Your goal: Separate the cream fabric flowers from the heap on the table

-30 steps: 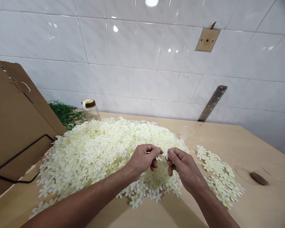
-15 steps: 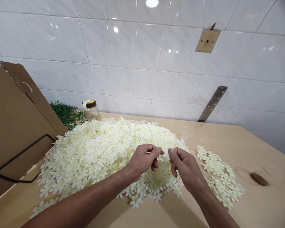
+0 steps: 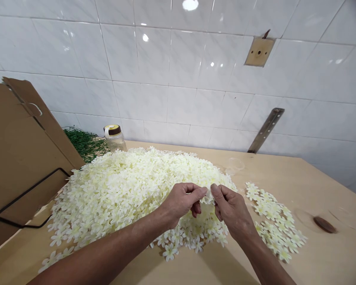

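A broad heap of cream-white artificial flowers point(image 3: 130, 182) covers the middle of the table. My left hand point(image 3: 187, 202) is over the right front of the heap, thumb and forefinger pinched together. Facing it, my right hand point(image 3: 230, 206) also pinches thumb against forefinger. The two sets of fingertips nearly meet. Whatever they hold is too small and pale to make out against the petals behind. To the right of my right hand lies a smaller spread of flat flowers point(image 3: 277, 217).
A cardboard box point(image 3: 20, 158) with a black wire frame point(image 3: 26, 194) stands at left. Behind the heap are a clear bottle point(image 3: 115, 140) and green plastic stems point(image 3: 84, 142). A clear round lid point(image 3: 235, 163) and a dark brown oval piece point(image 3: 324, 224) lie on the right. A tiled wall point(image 3: 180, 103) closes the back.
My left hand has moved slightly right, bringing its fingertips closer to those of my right hand. The flowers look unchanged.
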Demonstrator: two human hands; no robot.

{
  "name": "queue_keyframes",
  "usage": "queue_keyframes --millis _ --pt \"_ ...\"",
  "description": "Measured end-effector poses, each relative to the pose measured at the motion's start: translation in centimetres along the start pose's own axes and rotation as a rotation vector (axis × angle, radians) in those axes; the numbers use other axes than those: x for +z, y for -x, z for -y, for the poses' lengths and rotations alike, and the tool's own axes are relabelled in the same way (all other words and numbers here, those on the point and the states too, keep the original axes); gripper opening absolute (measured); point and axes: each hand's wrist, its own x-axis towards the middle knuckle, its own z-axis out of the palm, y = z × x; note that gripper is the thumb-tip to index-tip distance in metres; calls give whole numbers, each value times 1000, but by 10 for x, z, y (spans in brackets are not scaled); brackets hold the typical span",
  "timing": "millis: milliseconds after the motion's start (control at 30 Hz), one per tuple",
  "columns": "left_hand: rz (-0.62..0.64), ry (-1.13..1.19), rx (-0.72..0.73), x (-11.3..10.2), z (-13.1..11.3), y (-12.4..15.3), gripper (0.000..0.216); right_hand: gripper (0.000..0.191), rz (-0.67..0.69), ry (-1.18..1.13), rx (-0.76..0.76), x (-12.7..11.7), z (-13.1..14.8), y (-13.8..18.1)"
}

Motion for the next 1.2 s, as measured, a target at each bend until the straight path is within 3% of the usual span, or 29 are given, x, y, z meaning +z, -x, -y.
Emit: queue_keyframes --millis 367,633,900,1000,1200 --pt "-110 -23 50 -3 2 -4 25 42 306 -231 40 -1 9 1" --pt "-212 -72 108 -9 -2 -7 30 37 250 -234 58 -3 4 -2" --pt "-348 -287 91 -25 1 -16 46 42 237 -255 43 -4 4 -3" --pt "-312 -244 81 -25 1 -17 50 45 217 -252 56 -4 6 -2" --pt "-90 -117 -48 -14 -5 -9 46 49 130 -222 72 -2 4 -1"
